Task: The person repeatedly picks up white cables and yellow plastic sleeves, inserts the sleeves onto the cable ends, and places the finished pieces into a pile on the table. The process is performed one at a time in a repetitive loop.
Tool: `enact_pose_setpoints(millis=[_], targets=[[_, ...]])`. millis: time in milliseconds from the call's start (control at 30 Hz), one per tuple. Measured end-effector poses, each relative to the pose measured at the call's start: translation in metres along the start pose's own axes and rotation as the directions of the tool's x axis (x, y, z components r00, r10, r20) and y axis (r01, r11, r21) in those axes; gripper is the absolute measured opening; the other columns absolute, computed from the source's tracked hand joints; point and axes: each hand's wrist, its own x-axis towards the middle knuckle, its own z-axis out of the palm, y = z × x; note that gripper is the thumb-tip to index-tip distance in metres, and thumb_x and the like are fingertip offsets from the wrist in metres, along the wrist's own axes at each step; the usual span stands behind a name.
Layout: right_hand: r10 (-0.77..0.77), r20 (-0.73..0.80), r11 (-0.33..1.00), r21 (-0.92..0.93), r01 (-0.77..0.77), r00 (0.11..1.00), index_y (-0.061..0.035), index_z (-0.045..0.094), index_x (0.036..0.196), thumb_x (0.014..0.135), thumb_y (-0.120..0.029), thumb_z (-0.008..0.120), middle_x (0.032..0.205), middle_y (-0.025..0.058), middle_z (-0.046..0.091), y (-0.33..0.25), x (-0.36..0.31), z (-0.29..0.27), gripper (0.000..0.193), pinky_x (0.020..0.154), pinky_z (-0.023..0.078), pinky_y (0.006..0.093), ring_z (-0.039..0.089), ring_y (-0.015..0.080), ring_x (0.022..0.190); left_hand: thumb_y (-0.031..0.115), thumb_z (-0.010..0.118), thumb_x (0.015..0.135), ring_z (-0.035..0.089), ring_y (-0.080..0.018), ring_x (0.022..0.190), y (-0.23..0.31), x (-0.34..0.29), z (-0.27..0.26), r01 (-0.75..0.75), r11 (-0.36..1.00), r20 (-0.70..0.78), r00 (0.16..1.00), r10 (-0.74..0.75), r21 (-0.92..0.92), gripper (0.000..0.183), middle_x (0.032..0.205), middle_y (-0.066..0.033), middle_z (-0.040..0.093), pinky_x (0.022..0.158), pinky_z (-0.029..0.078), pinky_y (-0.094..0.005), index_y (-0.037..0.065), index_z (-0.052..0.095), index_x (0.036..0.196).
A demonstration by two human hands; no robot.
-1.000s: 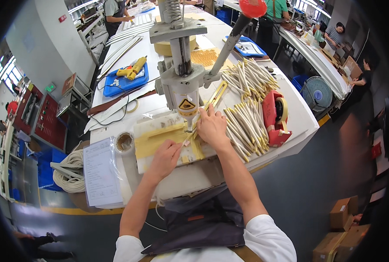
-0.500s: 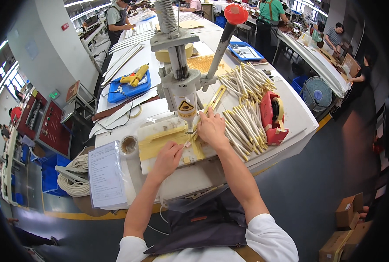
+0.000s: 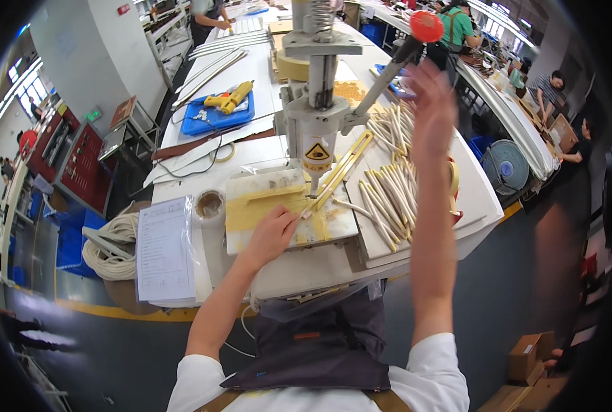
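Just left of the grip (image 3: 273,233) we've got a roll (image 3: 213,221), then a paper sheet (image 3: 165,250), and farther out that way a rope coil (image 3: 105,262) beside a blue bin (image 3: 71,248)! Ahead and left of the grip, a glue gun (image 3: 234,99) lies in a blue tray (image 3: 213,127). Over to the right, well apart, there's the fan (image 3: 505,167); cartons (image 3: 529,358) back to the right, and far ahead on that side, a person in green (image 3: 461,31)!

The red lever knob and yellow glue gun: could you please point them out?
Red lever knob (image 3: 426,26), head view: middle of its rounded end.
Yellow glue gun (image 3: 234,99), head view: middle of its body.
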Motion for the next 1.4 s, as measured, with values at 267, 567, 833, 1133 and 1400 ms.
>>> enact_pose_setpoints(millis=[267, 567, 833, 1133, 1400], targets=[[0.04, 0.576, 0.986, 0.108, -0.124, 0.817, -0.0045, 0.057, 0.095, 0.105, -0.039, 0.048, 0.067, 0.0041, 0.053, -0.083, 0.034, 0.051, 0.037, 0.065, 0.042, 0.0328, 0.049, 0.0156, 0.06, 0.006, 0.062, 0.095, 0.063, -0.0332, 0.086, 0.0, 0.003, 0.001, -0.014, 0.999, 0.009, 1.0, 0.014, -0.031, 0.017, 0.096, -0.0147, 0.061, 0.075, 0.051, -0.0396, -0.001, 0.07, 0.108], [-0.353, 0.551, 0.915, 0.035, 0.402, 0.756, -0.0107, 0.048, 0.071, 0.107, -0.038, 0.043, 0.059, 0.0036, 0.051, -0.041, -0.127, -0.038, 0.045, 0.074, 0.041, 0.0419, 0.049, 0.0184, 0.055, 0.005, 0.064, 0.093, 0.061, -0.0301, 0.08, 0.001, 0.003, 0.005, -0.035, 0.999, -0.022, 0.999, 0.034, -0.036, 0.017, 0.094, -0.0132, 0.061, 0.071, 0.05, -0.0378, -0.001, 0.071, 0.107], [-0.128, 0.465, 0.991, 0.028, 0.13, 0.876, -0.0064, 0.051, 0.093, 0.109, -0.041, 0.038, 0.068, 0.0015, 0.035, -0.075, -0.004, 0.041, 0.04, 0.075, 0.036, 0.0368, 0.035, 0.0173, 0.068, 0.004, 0.072, 0.083, 0.057, -0.0195, 0.062, 0.001, 0.0, -0.001, 0.109, 0.994, -0.145, 0.983, -0.112, -0.029, 0.028, 0.084, -0.0097, 0.061, 0.06, 0.048, -0.034, 0.002, 0.071, 0.111], [-0.128, 0.576, 0.319, -0.747, 0.583, 0.808, 0.0036, 0.049, 0.145, 0.094, -0.013, 0.064, 0.143, 0.0184, 0.057, 0.027, -0.017, -0.085, 0.056, 0.117, 0.033, 0.0393, 0.051, 0.0326, 0.136, 0.011, 0.07, 0.081, 0.065, -0.026, 0.071, -0.022, 0.01, 0.038, 0.039, 0.986, -0.246, 0.966, -0.079, -0.163, 0.024, 0.088, -0.0117, 0.065, 0.065, 0.054, -0.039, 0.002, 0.071, 0.104], [0.344, 0.733, 0.446, -0.678, 0.585, 0.587, 0.0008, 0.077, 0.092, 0.071, -0.011, 0.069, 0.121, 0.0248, 0.06, 0.121, -0.143, -0.055, 0.025, 0.104, 0.044, 0.0469, 0.054, 0.0354, 0.123, 0.012, 0.069, 0.082, 0.065, -0.0279, 0.076, -0.023, -0.013, 0.012, 0.08, 0.996, -0.291, 0.953, -0.086, -0.032, 0.023, 0.086, -0.0123, 0.065, 0.069, 0.052, -0.0373, 0.002, 0.07, 0.102]])
